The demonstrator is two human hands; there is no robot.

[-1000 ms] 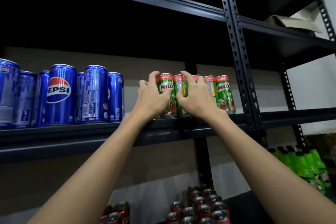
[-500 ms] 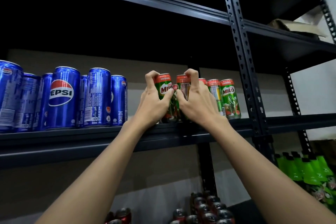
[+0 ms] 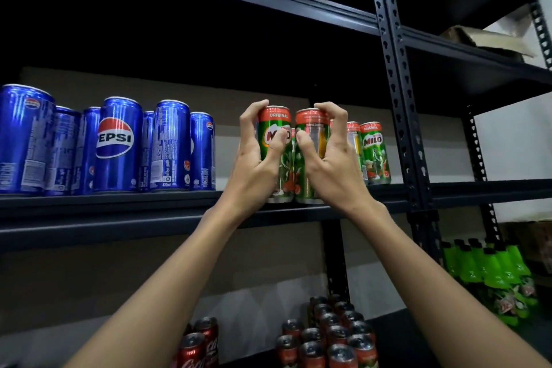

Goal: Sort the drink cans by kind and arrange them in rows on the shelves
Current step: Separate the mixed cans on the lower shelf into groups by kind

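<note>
STEP: lining up Milo cans on the middle shelf point(image 3: 125, 203) | GRIP: left hand point(image 3: 254, 164) curls round left Milo can point(image 3: 276, 140), right hand point(image 3: 327, 164) round right Milo can point(image 3: 309, 143), both at shelf front, touching | NEXT: probably push both back beside other Milo cans point(image 3: 375, 152), keeping them upright

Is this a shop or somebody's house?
Probably a shop's stockroom. Dark metal rack shelves hold rows of blue Pepsi cans and green Milo cans, and green plastic bottles stand low on the right.

Both hands gripping upright Milo cans side by side on shelf point(image 3: 119, 206), left hand point(image 3: 254, 158), right hand point(image 3: 325, 158)
</note>
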